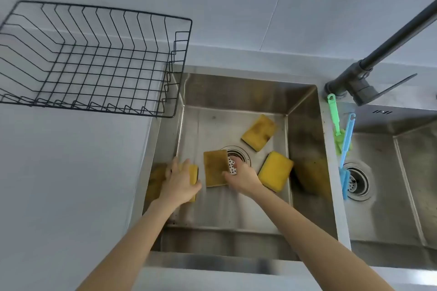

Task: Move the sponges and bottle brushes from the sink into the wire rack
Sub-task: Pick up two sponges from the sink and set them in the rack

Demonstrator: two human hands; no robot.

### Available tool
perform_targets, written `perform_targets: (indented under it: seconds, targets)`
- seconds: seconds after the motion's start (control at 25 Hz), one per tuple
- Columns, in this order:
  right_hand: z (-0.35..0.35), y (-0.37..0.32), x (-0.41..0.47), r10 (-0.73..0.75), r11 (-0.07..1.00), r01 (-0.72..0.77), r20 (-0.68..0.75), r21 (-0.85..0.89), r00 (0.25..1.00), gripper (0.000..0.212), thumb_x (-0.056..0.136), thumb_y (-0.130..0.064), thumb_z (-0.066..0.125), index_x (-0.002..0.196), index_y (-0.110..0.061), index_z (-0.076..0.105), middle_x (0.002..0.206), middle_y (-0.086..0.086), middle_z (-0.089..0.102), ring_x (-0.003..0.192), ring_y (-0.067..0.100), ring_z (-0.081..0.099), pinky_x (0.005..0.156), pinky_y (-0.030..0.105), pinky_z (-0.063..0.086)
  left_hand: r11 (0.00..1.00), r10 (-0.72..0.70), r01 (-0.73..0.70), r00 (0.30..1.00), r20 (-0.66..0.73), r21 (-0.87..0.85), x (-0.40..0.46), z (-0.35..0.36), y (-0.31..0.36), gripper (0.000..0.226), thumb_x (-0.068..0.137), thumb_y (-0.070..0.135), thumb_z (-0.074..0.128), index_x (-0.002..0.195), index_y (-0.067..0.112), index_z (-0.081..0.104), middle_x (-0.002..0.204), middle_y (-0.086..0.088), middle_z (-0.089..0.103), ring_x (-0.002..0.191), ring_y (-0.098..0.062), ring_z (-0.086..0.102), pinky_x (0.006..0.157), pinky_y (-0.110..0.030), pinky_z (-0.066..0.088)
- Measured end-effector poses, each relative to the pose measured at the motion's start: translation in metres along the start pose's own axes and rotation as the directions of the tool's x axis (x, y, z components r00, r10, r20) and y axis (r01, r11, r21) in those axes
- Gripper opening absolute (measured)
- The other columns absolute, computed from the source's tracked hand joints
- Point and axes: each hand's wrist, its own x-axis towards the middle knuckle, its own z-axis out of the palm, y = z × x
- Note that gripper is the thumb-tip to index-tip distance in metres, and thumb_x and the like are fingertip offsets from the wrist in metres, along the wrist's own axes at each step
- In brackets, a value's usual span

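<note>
Several yellow sponges lie in the left sink basin [305,139]. My left hand [179,179] grips one sponge [194,172] at the basin's left wall. My right hand [243,176] holds the right edge of a stained sponge [215,168] beside the drain [238,152]. Another stained sponge [259,132] lies behind the drain, and a clean one [275,170] to its right. A green bottle brush [335,120] and a blue bottle brush [346,151] lean in the right basin. The black wire rack [94,66] stands on the counter at the left, with nothing in it.
A dark faucet [369,71] rises at the back right between the basins, its lever pointing right. The right basin [402,172] has its own drain strainer [357,181]. White counter [66,184] lies in front of the rack, and a white wall behind.
</note>
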Motion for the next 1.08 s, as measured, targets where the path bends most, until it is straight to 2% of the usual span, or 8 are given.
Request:
perform_targets:
  seconds: [0.2, 0.32, 0.52, 0.64, 0.92, 1.0, 1.08]
  targets:
    - [0.014, 0.011, 0.02, 0.084, 0.996, -0.084, 0.016, -0.018, 0.996, 0.067, 0.09, -0.024, 0.053, 0.146, -0.013, 0.018, 0.141, 0.018, 0.044, 0.124, 0.035, 0.048, 0.098, 0.036, 0.043, 0.995, -0.096, 0.094, 0.994, 0.048, 0.034, 0.011, 0.018, -0.004, 0.082, 0.089, 0.035, 0.048, 0.147, 0.013, -0.006, 0.156, -0.018, -0.014, 0.144, -0.039, -0.005, 0.116, -0.049, 0.019]
    - [0.017, 0.013, 0.028, 0.12, 0.993, -0.12, 0.016, -0.019, 0.993, 0.065, 0.092, -0.024, 0.052, 0.146, -0.009, 0.019, 0.139, 0.019, 0.045, 0.122, 0.035, 0.049, 0.096, 0.035, 0.043, 0.992, -0.123, 0.123, 0.992, 0.043, 0.012, 0.017, 0.024, -0.005, 0.083, 0.09, 0.033, 0.048, 0.146, 0.01, -0.008, 0.156, -0.018, -0.014, 0.144, -0.04, -0.001, 0.115, -0.049, 0.021]
    - [0.02, 0.017, 0.039, 0.177, 0.982, -0.177, -0.003, 0.061, 0.984, 0.059, 0.093, -0.025, 0.052, 0.144, -0.009, 0.027, 0.143, 0.017, 0.041, 0.128, 0.031, 0.046, 0.102, 0.034, 0.04, 0.996, -0.089, 0.089, 0.995, -0.052, -0.013, 0.023, 0.029, -0.007, 0.077, 0.09, 0.026, 0.05, 0.147, 0.009, 0.0, 0.157, -0.013, 0.0, 0.141, -0.037, 0.012, 0.11, -0.045, 0.031]
    - [0.024, 0.019, 0.043, 0.21, 0.973, -0.207, -0.016, 0.098, 0.978, 0.057, 0.091, -0.029, 0.055, 0.141, -0.011, 0.033, 0.141, 0.015, 0.044, 0.125, 0.029, 0.048, 0.099, 0.032, 0.042, 0.99, -0.099, 0.087, 0.989, -0.109, -0.113, 0.025, 0.03, -0.011, 0.079, 0.088, 0.019, 0.054, 0.146, 0.006, 0.002, 0.155, -0.015, 0.008, 0.139, -0.036, 0.018, 0.111, -0.042, 0.029]
    - [0.033, 0.019, 0.044, 0.231, 0.954, -0.225, -0.007, 0.199, 0.973, 0.047, 0.089, -0.027, 0.059, 0.129, -0.008, 0.044, 0.121, 0.013, 0.057, 0.11, 0.028, 0.055, 0.088, 0.03, 0.044, 0.958, -0.166, 0.133, 0.979, -0.115, -0.254, 0.028, 0.036, -0.012, 0.086, 0.087, 0.018, 0.058, 0.146, 0.004, -0.003, 0.151, -0.018, 0.02, 0.136, -0.037, 0.026, 0.111, -0.043, 0.029]
    - [0.031, 0.02, 0.041, 0.241, 0.943, -0.235, 0.004, 0.234, 0.971, 0.046, 0.089, -0.026, 0.06, 0.128, -0.007, 0.045, 0.107, 0.008, 0.055, 0.099, 0.023, 0.053, 0.084, 0.03, 0.043, 0.935, -0.203, 0.162, 0.974, -0.101, -0.316, 0.028, 0.036, -0.012, 0.087, 0.085, 0.017, 0.061, 0.147, 0.004, 0.0, 0.15, -0.02, 0.021, 0.136, -0.038, 0.026, 0.112, -0.044, 0.026]
    - [0.028, 0.025, 0.037, 0.252, 0.931, -0.244, 0.007, 0.27, 0.968, 0.046, 0.088, -0.025, 0.06, 0.127, -0.006, 0.045, 0.101, 0.004, 0.051, 0.094, 0.019, 0.049, 0.084, 0.03, 0.043, 0.901, -0.26, 0.215, 0.963, -0.072, -0.377, 0.028, 0.036, -0.012, 0.086, 0.082, 0.018, 0.065, 0.145, 0.001, 0.009, 0.146, -0.023, 0.025, 0.134, -0.039, 0.027, 0.111, -0.043, 0.026]
